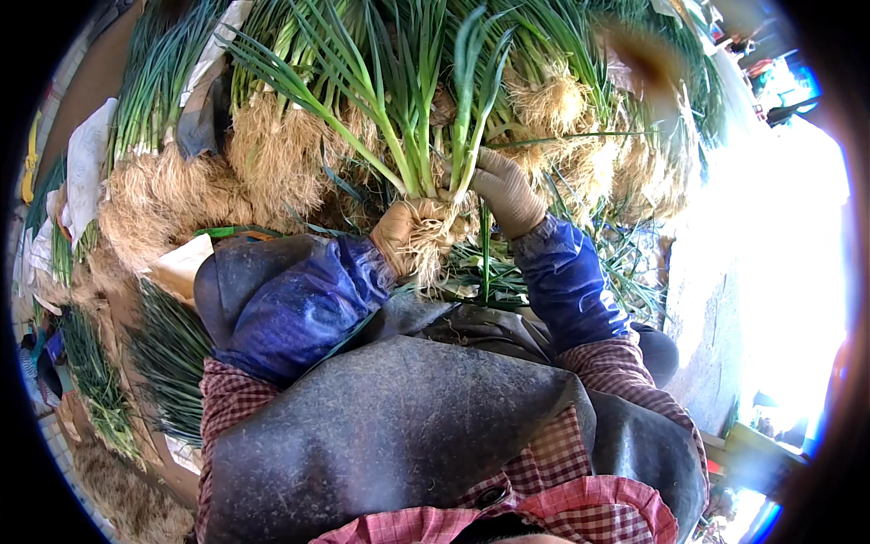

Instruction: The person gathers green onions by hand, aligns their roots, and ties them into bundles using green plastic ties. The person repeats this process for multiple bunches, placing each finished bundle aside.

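A small bunch of green onions (419, 145) stands upright in front of me, its long leaves fanning up and away. My left hand (396, 238), in a tan glove, is closed around its base, with pale stringy roots hanging over the fingers. Against the right-hand stalk of the bunch is my gloved right hand (509, 192), its fingers curled and partly hidden behind the stalk. A narrow green leaf (486, 258) hangs below that hand; whether the fingers hold its upper end is unclear.
Rooted onion bundles (276, 150) are piled along the far side, more (557, 100) at the right. Loose green leaves (616, 263) lie by my right forearm. A dark apron (390, 426) covers my lap. Another bundle (170, 349) lies at the left; bright light washes out the right side.
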A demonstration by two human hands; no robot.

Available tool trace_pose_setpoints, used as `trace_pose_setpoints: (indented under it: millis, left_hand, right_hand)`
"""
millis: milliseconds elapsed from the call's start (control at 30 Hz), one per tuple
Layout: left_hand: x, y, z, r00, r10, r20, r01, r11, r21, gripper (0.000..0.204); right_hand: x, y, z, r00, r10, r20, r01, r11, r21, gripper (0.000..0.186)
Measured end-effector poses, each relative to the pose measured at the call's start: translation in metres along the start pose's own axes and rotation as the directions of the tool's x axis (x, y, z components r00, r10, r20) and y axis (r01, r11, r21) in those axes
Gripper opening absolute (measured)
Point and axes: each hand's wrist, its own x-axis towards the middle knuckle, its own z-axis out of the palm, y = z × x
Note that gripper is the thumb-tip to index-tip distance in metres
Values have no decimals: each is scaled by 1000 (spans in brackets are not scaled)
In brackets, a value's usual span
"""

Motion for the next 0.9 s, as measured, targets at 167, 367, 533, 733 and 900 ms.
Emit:
trace_pose_setpoints:
  millis: [167, 367, 533, 733, 900]
  left_hand:
    - [-1, -8, -7, 972, 131, 195, -121, 991, -58, 27]
    - [9, -5, -36, 987, 147, 69, -135, 979, -154, 27]
    - [16, -16, -24, 837, 300, -458, -259, 954, 153, 16]
    - [6, -14, -7, 991, 110, -75, -129, 936, -327, 23]
    - [-4, -17, 0, 996, 83, -38, -86, 994, -66, 23]
  right_hand:
    - [-6, -2, 5, 981, 185, 55, -193, 929, 317, 40]
    - [8, 36, 11, 974, 225, -18, -200, 898, 392, 38]
    - [-1, 44, 14, 915, 403, -36, -283, 701, 655, 46]
    - [11, 41, 12, 888, 418, -190, -306, 848, 433, 28]
    - [13, 38, 7, 847, -67, -528, -129, 936, -326, 27]
